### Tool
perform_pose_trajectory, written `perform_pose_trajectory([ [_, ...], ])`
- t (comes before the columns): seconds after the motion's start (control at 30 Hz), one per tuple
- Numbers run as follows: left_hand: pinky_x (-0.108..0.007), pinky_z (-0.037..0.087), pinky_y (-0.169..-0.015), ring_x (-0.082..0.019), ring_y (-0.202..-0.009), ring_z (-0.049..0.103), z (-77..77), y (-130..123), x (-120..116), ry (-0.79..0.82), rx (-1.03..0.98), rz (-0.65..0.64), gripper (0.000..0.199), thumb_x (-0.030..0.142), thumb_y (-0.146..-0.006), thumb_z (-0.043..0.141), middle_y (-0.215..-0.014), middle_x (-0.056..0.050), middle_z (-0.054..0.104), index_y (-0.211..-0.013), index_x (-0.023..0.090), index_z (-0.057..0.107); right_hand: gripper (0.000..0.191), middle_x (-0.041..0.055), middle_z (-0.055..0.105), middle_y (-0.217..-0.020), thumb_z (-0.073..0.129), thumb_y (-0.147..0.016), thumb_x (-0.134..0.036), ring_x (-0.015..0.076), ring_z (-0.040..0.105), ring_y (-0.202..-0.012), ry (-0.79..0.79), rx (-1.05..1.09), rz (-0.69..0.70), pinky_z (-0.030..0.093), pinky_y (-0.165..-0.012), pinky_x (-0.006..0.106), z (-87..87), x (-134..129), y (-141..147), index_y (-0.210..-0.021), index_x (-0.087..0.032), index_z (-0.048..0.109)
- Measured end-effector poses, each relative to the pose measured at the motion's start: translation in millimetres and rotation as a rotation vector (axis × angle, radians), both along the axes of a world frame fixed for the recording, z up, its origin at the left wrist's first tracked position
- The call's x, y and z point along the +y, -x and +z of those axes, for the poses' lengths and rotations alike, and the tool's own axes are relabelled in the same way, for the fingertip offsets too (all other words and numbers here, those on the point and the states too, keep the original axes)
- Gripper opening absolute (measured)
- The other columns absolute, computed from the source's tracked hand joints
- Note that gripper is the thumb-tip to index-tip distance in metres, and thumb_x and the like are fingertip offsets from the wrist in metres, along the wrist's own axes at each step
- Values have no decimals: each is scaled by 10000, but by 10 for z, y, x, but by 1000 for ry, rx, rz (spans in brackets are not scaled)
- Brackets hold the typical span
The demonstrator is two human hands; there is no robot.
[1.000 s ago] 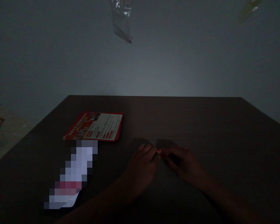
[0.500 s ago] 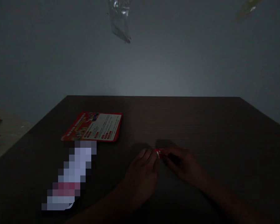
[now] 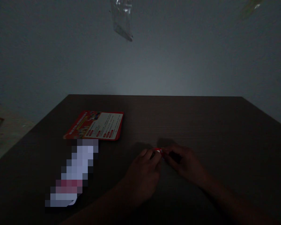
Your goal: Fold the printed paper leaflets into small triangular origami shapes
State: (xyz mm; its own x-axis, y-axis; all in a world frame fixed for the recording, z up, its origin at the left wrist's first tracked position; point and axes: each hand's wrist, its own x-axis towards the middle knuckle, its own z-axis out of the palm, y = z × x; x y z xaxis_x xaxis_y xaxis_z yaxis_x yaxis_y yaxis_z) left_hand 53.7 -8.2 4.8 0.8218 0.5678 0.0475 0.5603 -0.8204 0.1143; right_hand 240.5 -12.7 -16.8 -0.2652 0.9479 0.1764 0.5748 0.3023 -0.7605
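A small flat red piece with white marks (image 3: 159, 150) lies low over the dark tabletop, between my two hands. My left hand (image 3: 142, 178) has its fingers closed on the piece's left side. From the right, my right hand (image 3: 186, 161) pinches the other side between thumb and fingers. Most of the piece is hidden by my fingers, and the dim light keeps me from telling its kind.
A red printed card or booklet (image 3: 103, 125) with a white text panel lies at the left on the table (image 3: 178, 118). Nearer me is a bright, pixelated phone-like slab (image 3: 75, 172). A clear plastic bag (image 3: 123, 22) hangs on the wall behind.
My left fingers have shifted slightly and a bit more of the red piece shows. My right hand still pinches it. The whole view has moved a little.
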Motion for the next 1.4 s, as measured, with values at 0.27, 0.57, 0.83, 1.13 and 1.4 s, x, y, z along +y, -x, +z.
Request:
perform_pose_trajectory([
  [0.27, -431, 373, -905, -303, -1197, 411, -75, 24, -73, -37, -19, 36, 324, 238, -915, 401, -1271, -111, 519, -1167, 120, 568, 131, 26, 686, -845, 534, -830, -169, 157, 642, -773, 18, 41, 13, 485, -724, 279, 15, 3, 5, -905, -212, 632],
  [0.57, -444, 314, -986, -280, -1272, 367, -127, 37, -187, -7, -52, 199, 470, 323, -932, 352, -1381, -142, 437, -1351, 113, 384, 130, 21, 676, -851, 534, -830, -164, 158, 630, -793, 38, 44, 18, 473, -743, 290, -16, -8, -9, -905, -218, 624],
  [0.83, -497, 331, -971, -317, -1277, 359, -106, 48, -198, 45, -56, 241, 474, 365, -914, 388, -1401, -161, 396, -1345, 169, 400, 103, 15, 671, -833, 529, -847, -186, 148, 625, -772, 29, 49, 17, 465, -717, 270, 29, -9, -4, -891, -211, 619],
  [1.13, -530, 338, -954, -327, -1295, 325, -79, 98, -193, 81, -103, 226, 490, 382, -901, 418, -1405, -145, 382, -1368, 242, 364, 114, 15, 688, -834, 565, -825, -192, 151, 637, -760, 58, 79, -6, 483, -707, 271, 14, -3, -6, -897, -212, 651],
  [1.4, -538, 318, -958, -323, -1260, 360, -5, 128, -163, 94, -104, 286, 386, 366, -891, 433, -1344, -137, 438, -1248, 230, 490, 168, 53, 712, -866, 590, -810, -328, 195, 660, -762, -12, 114, -293, 523, -668, 295, 124, -13, -256, -882, -201, 674],
])
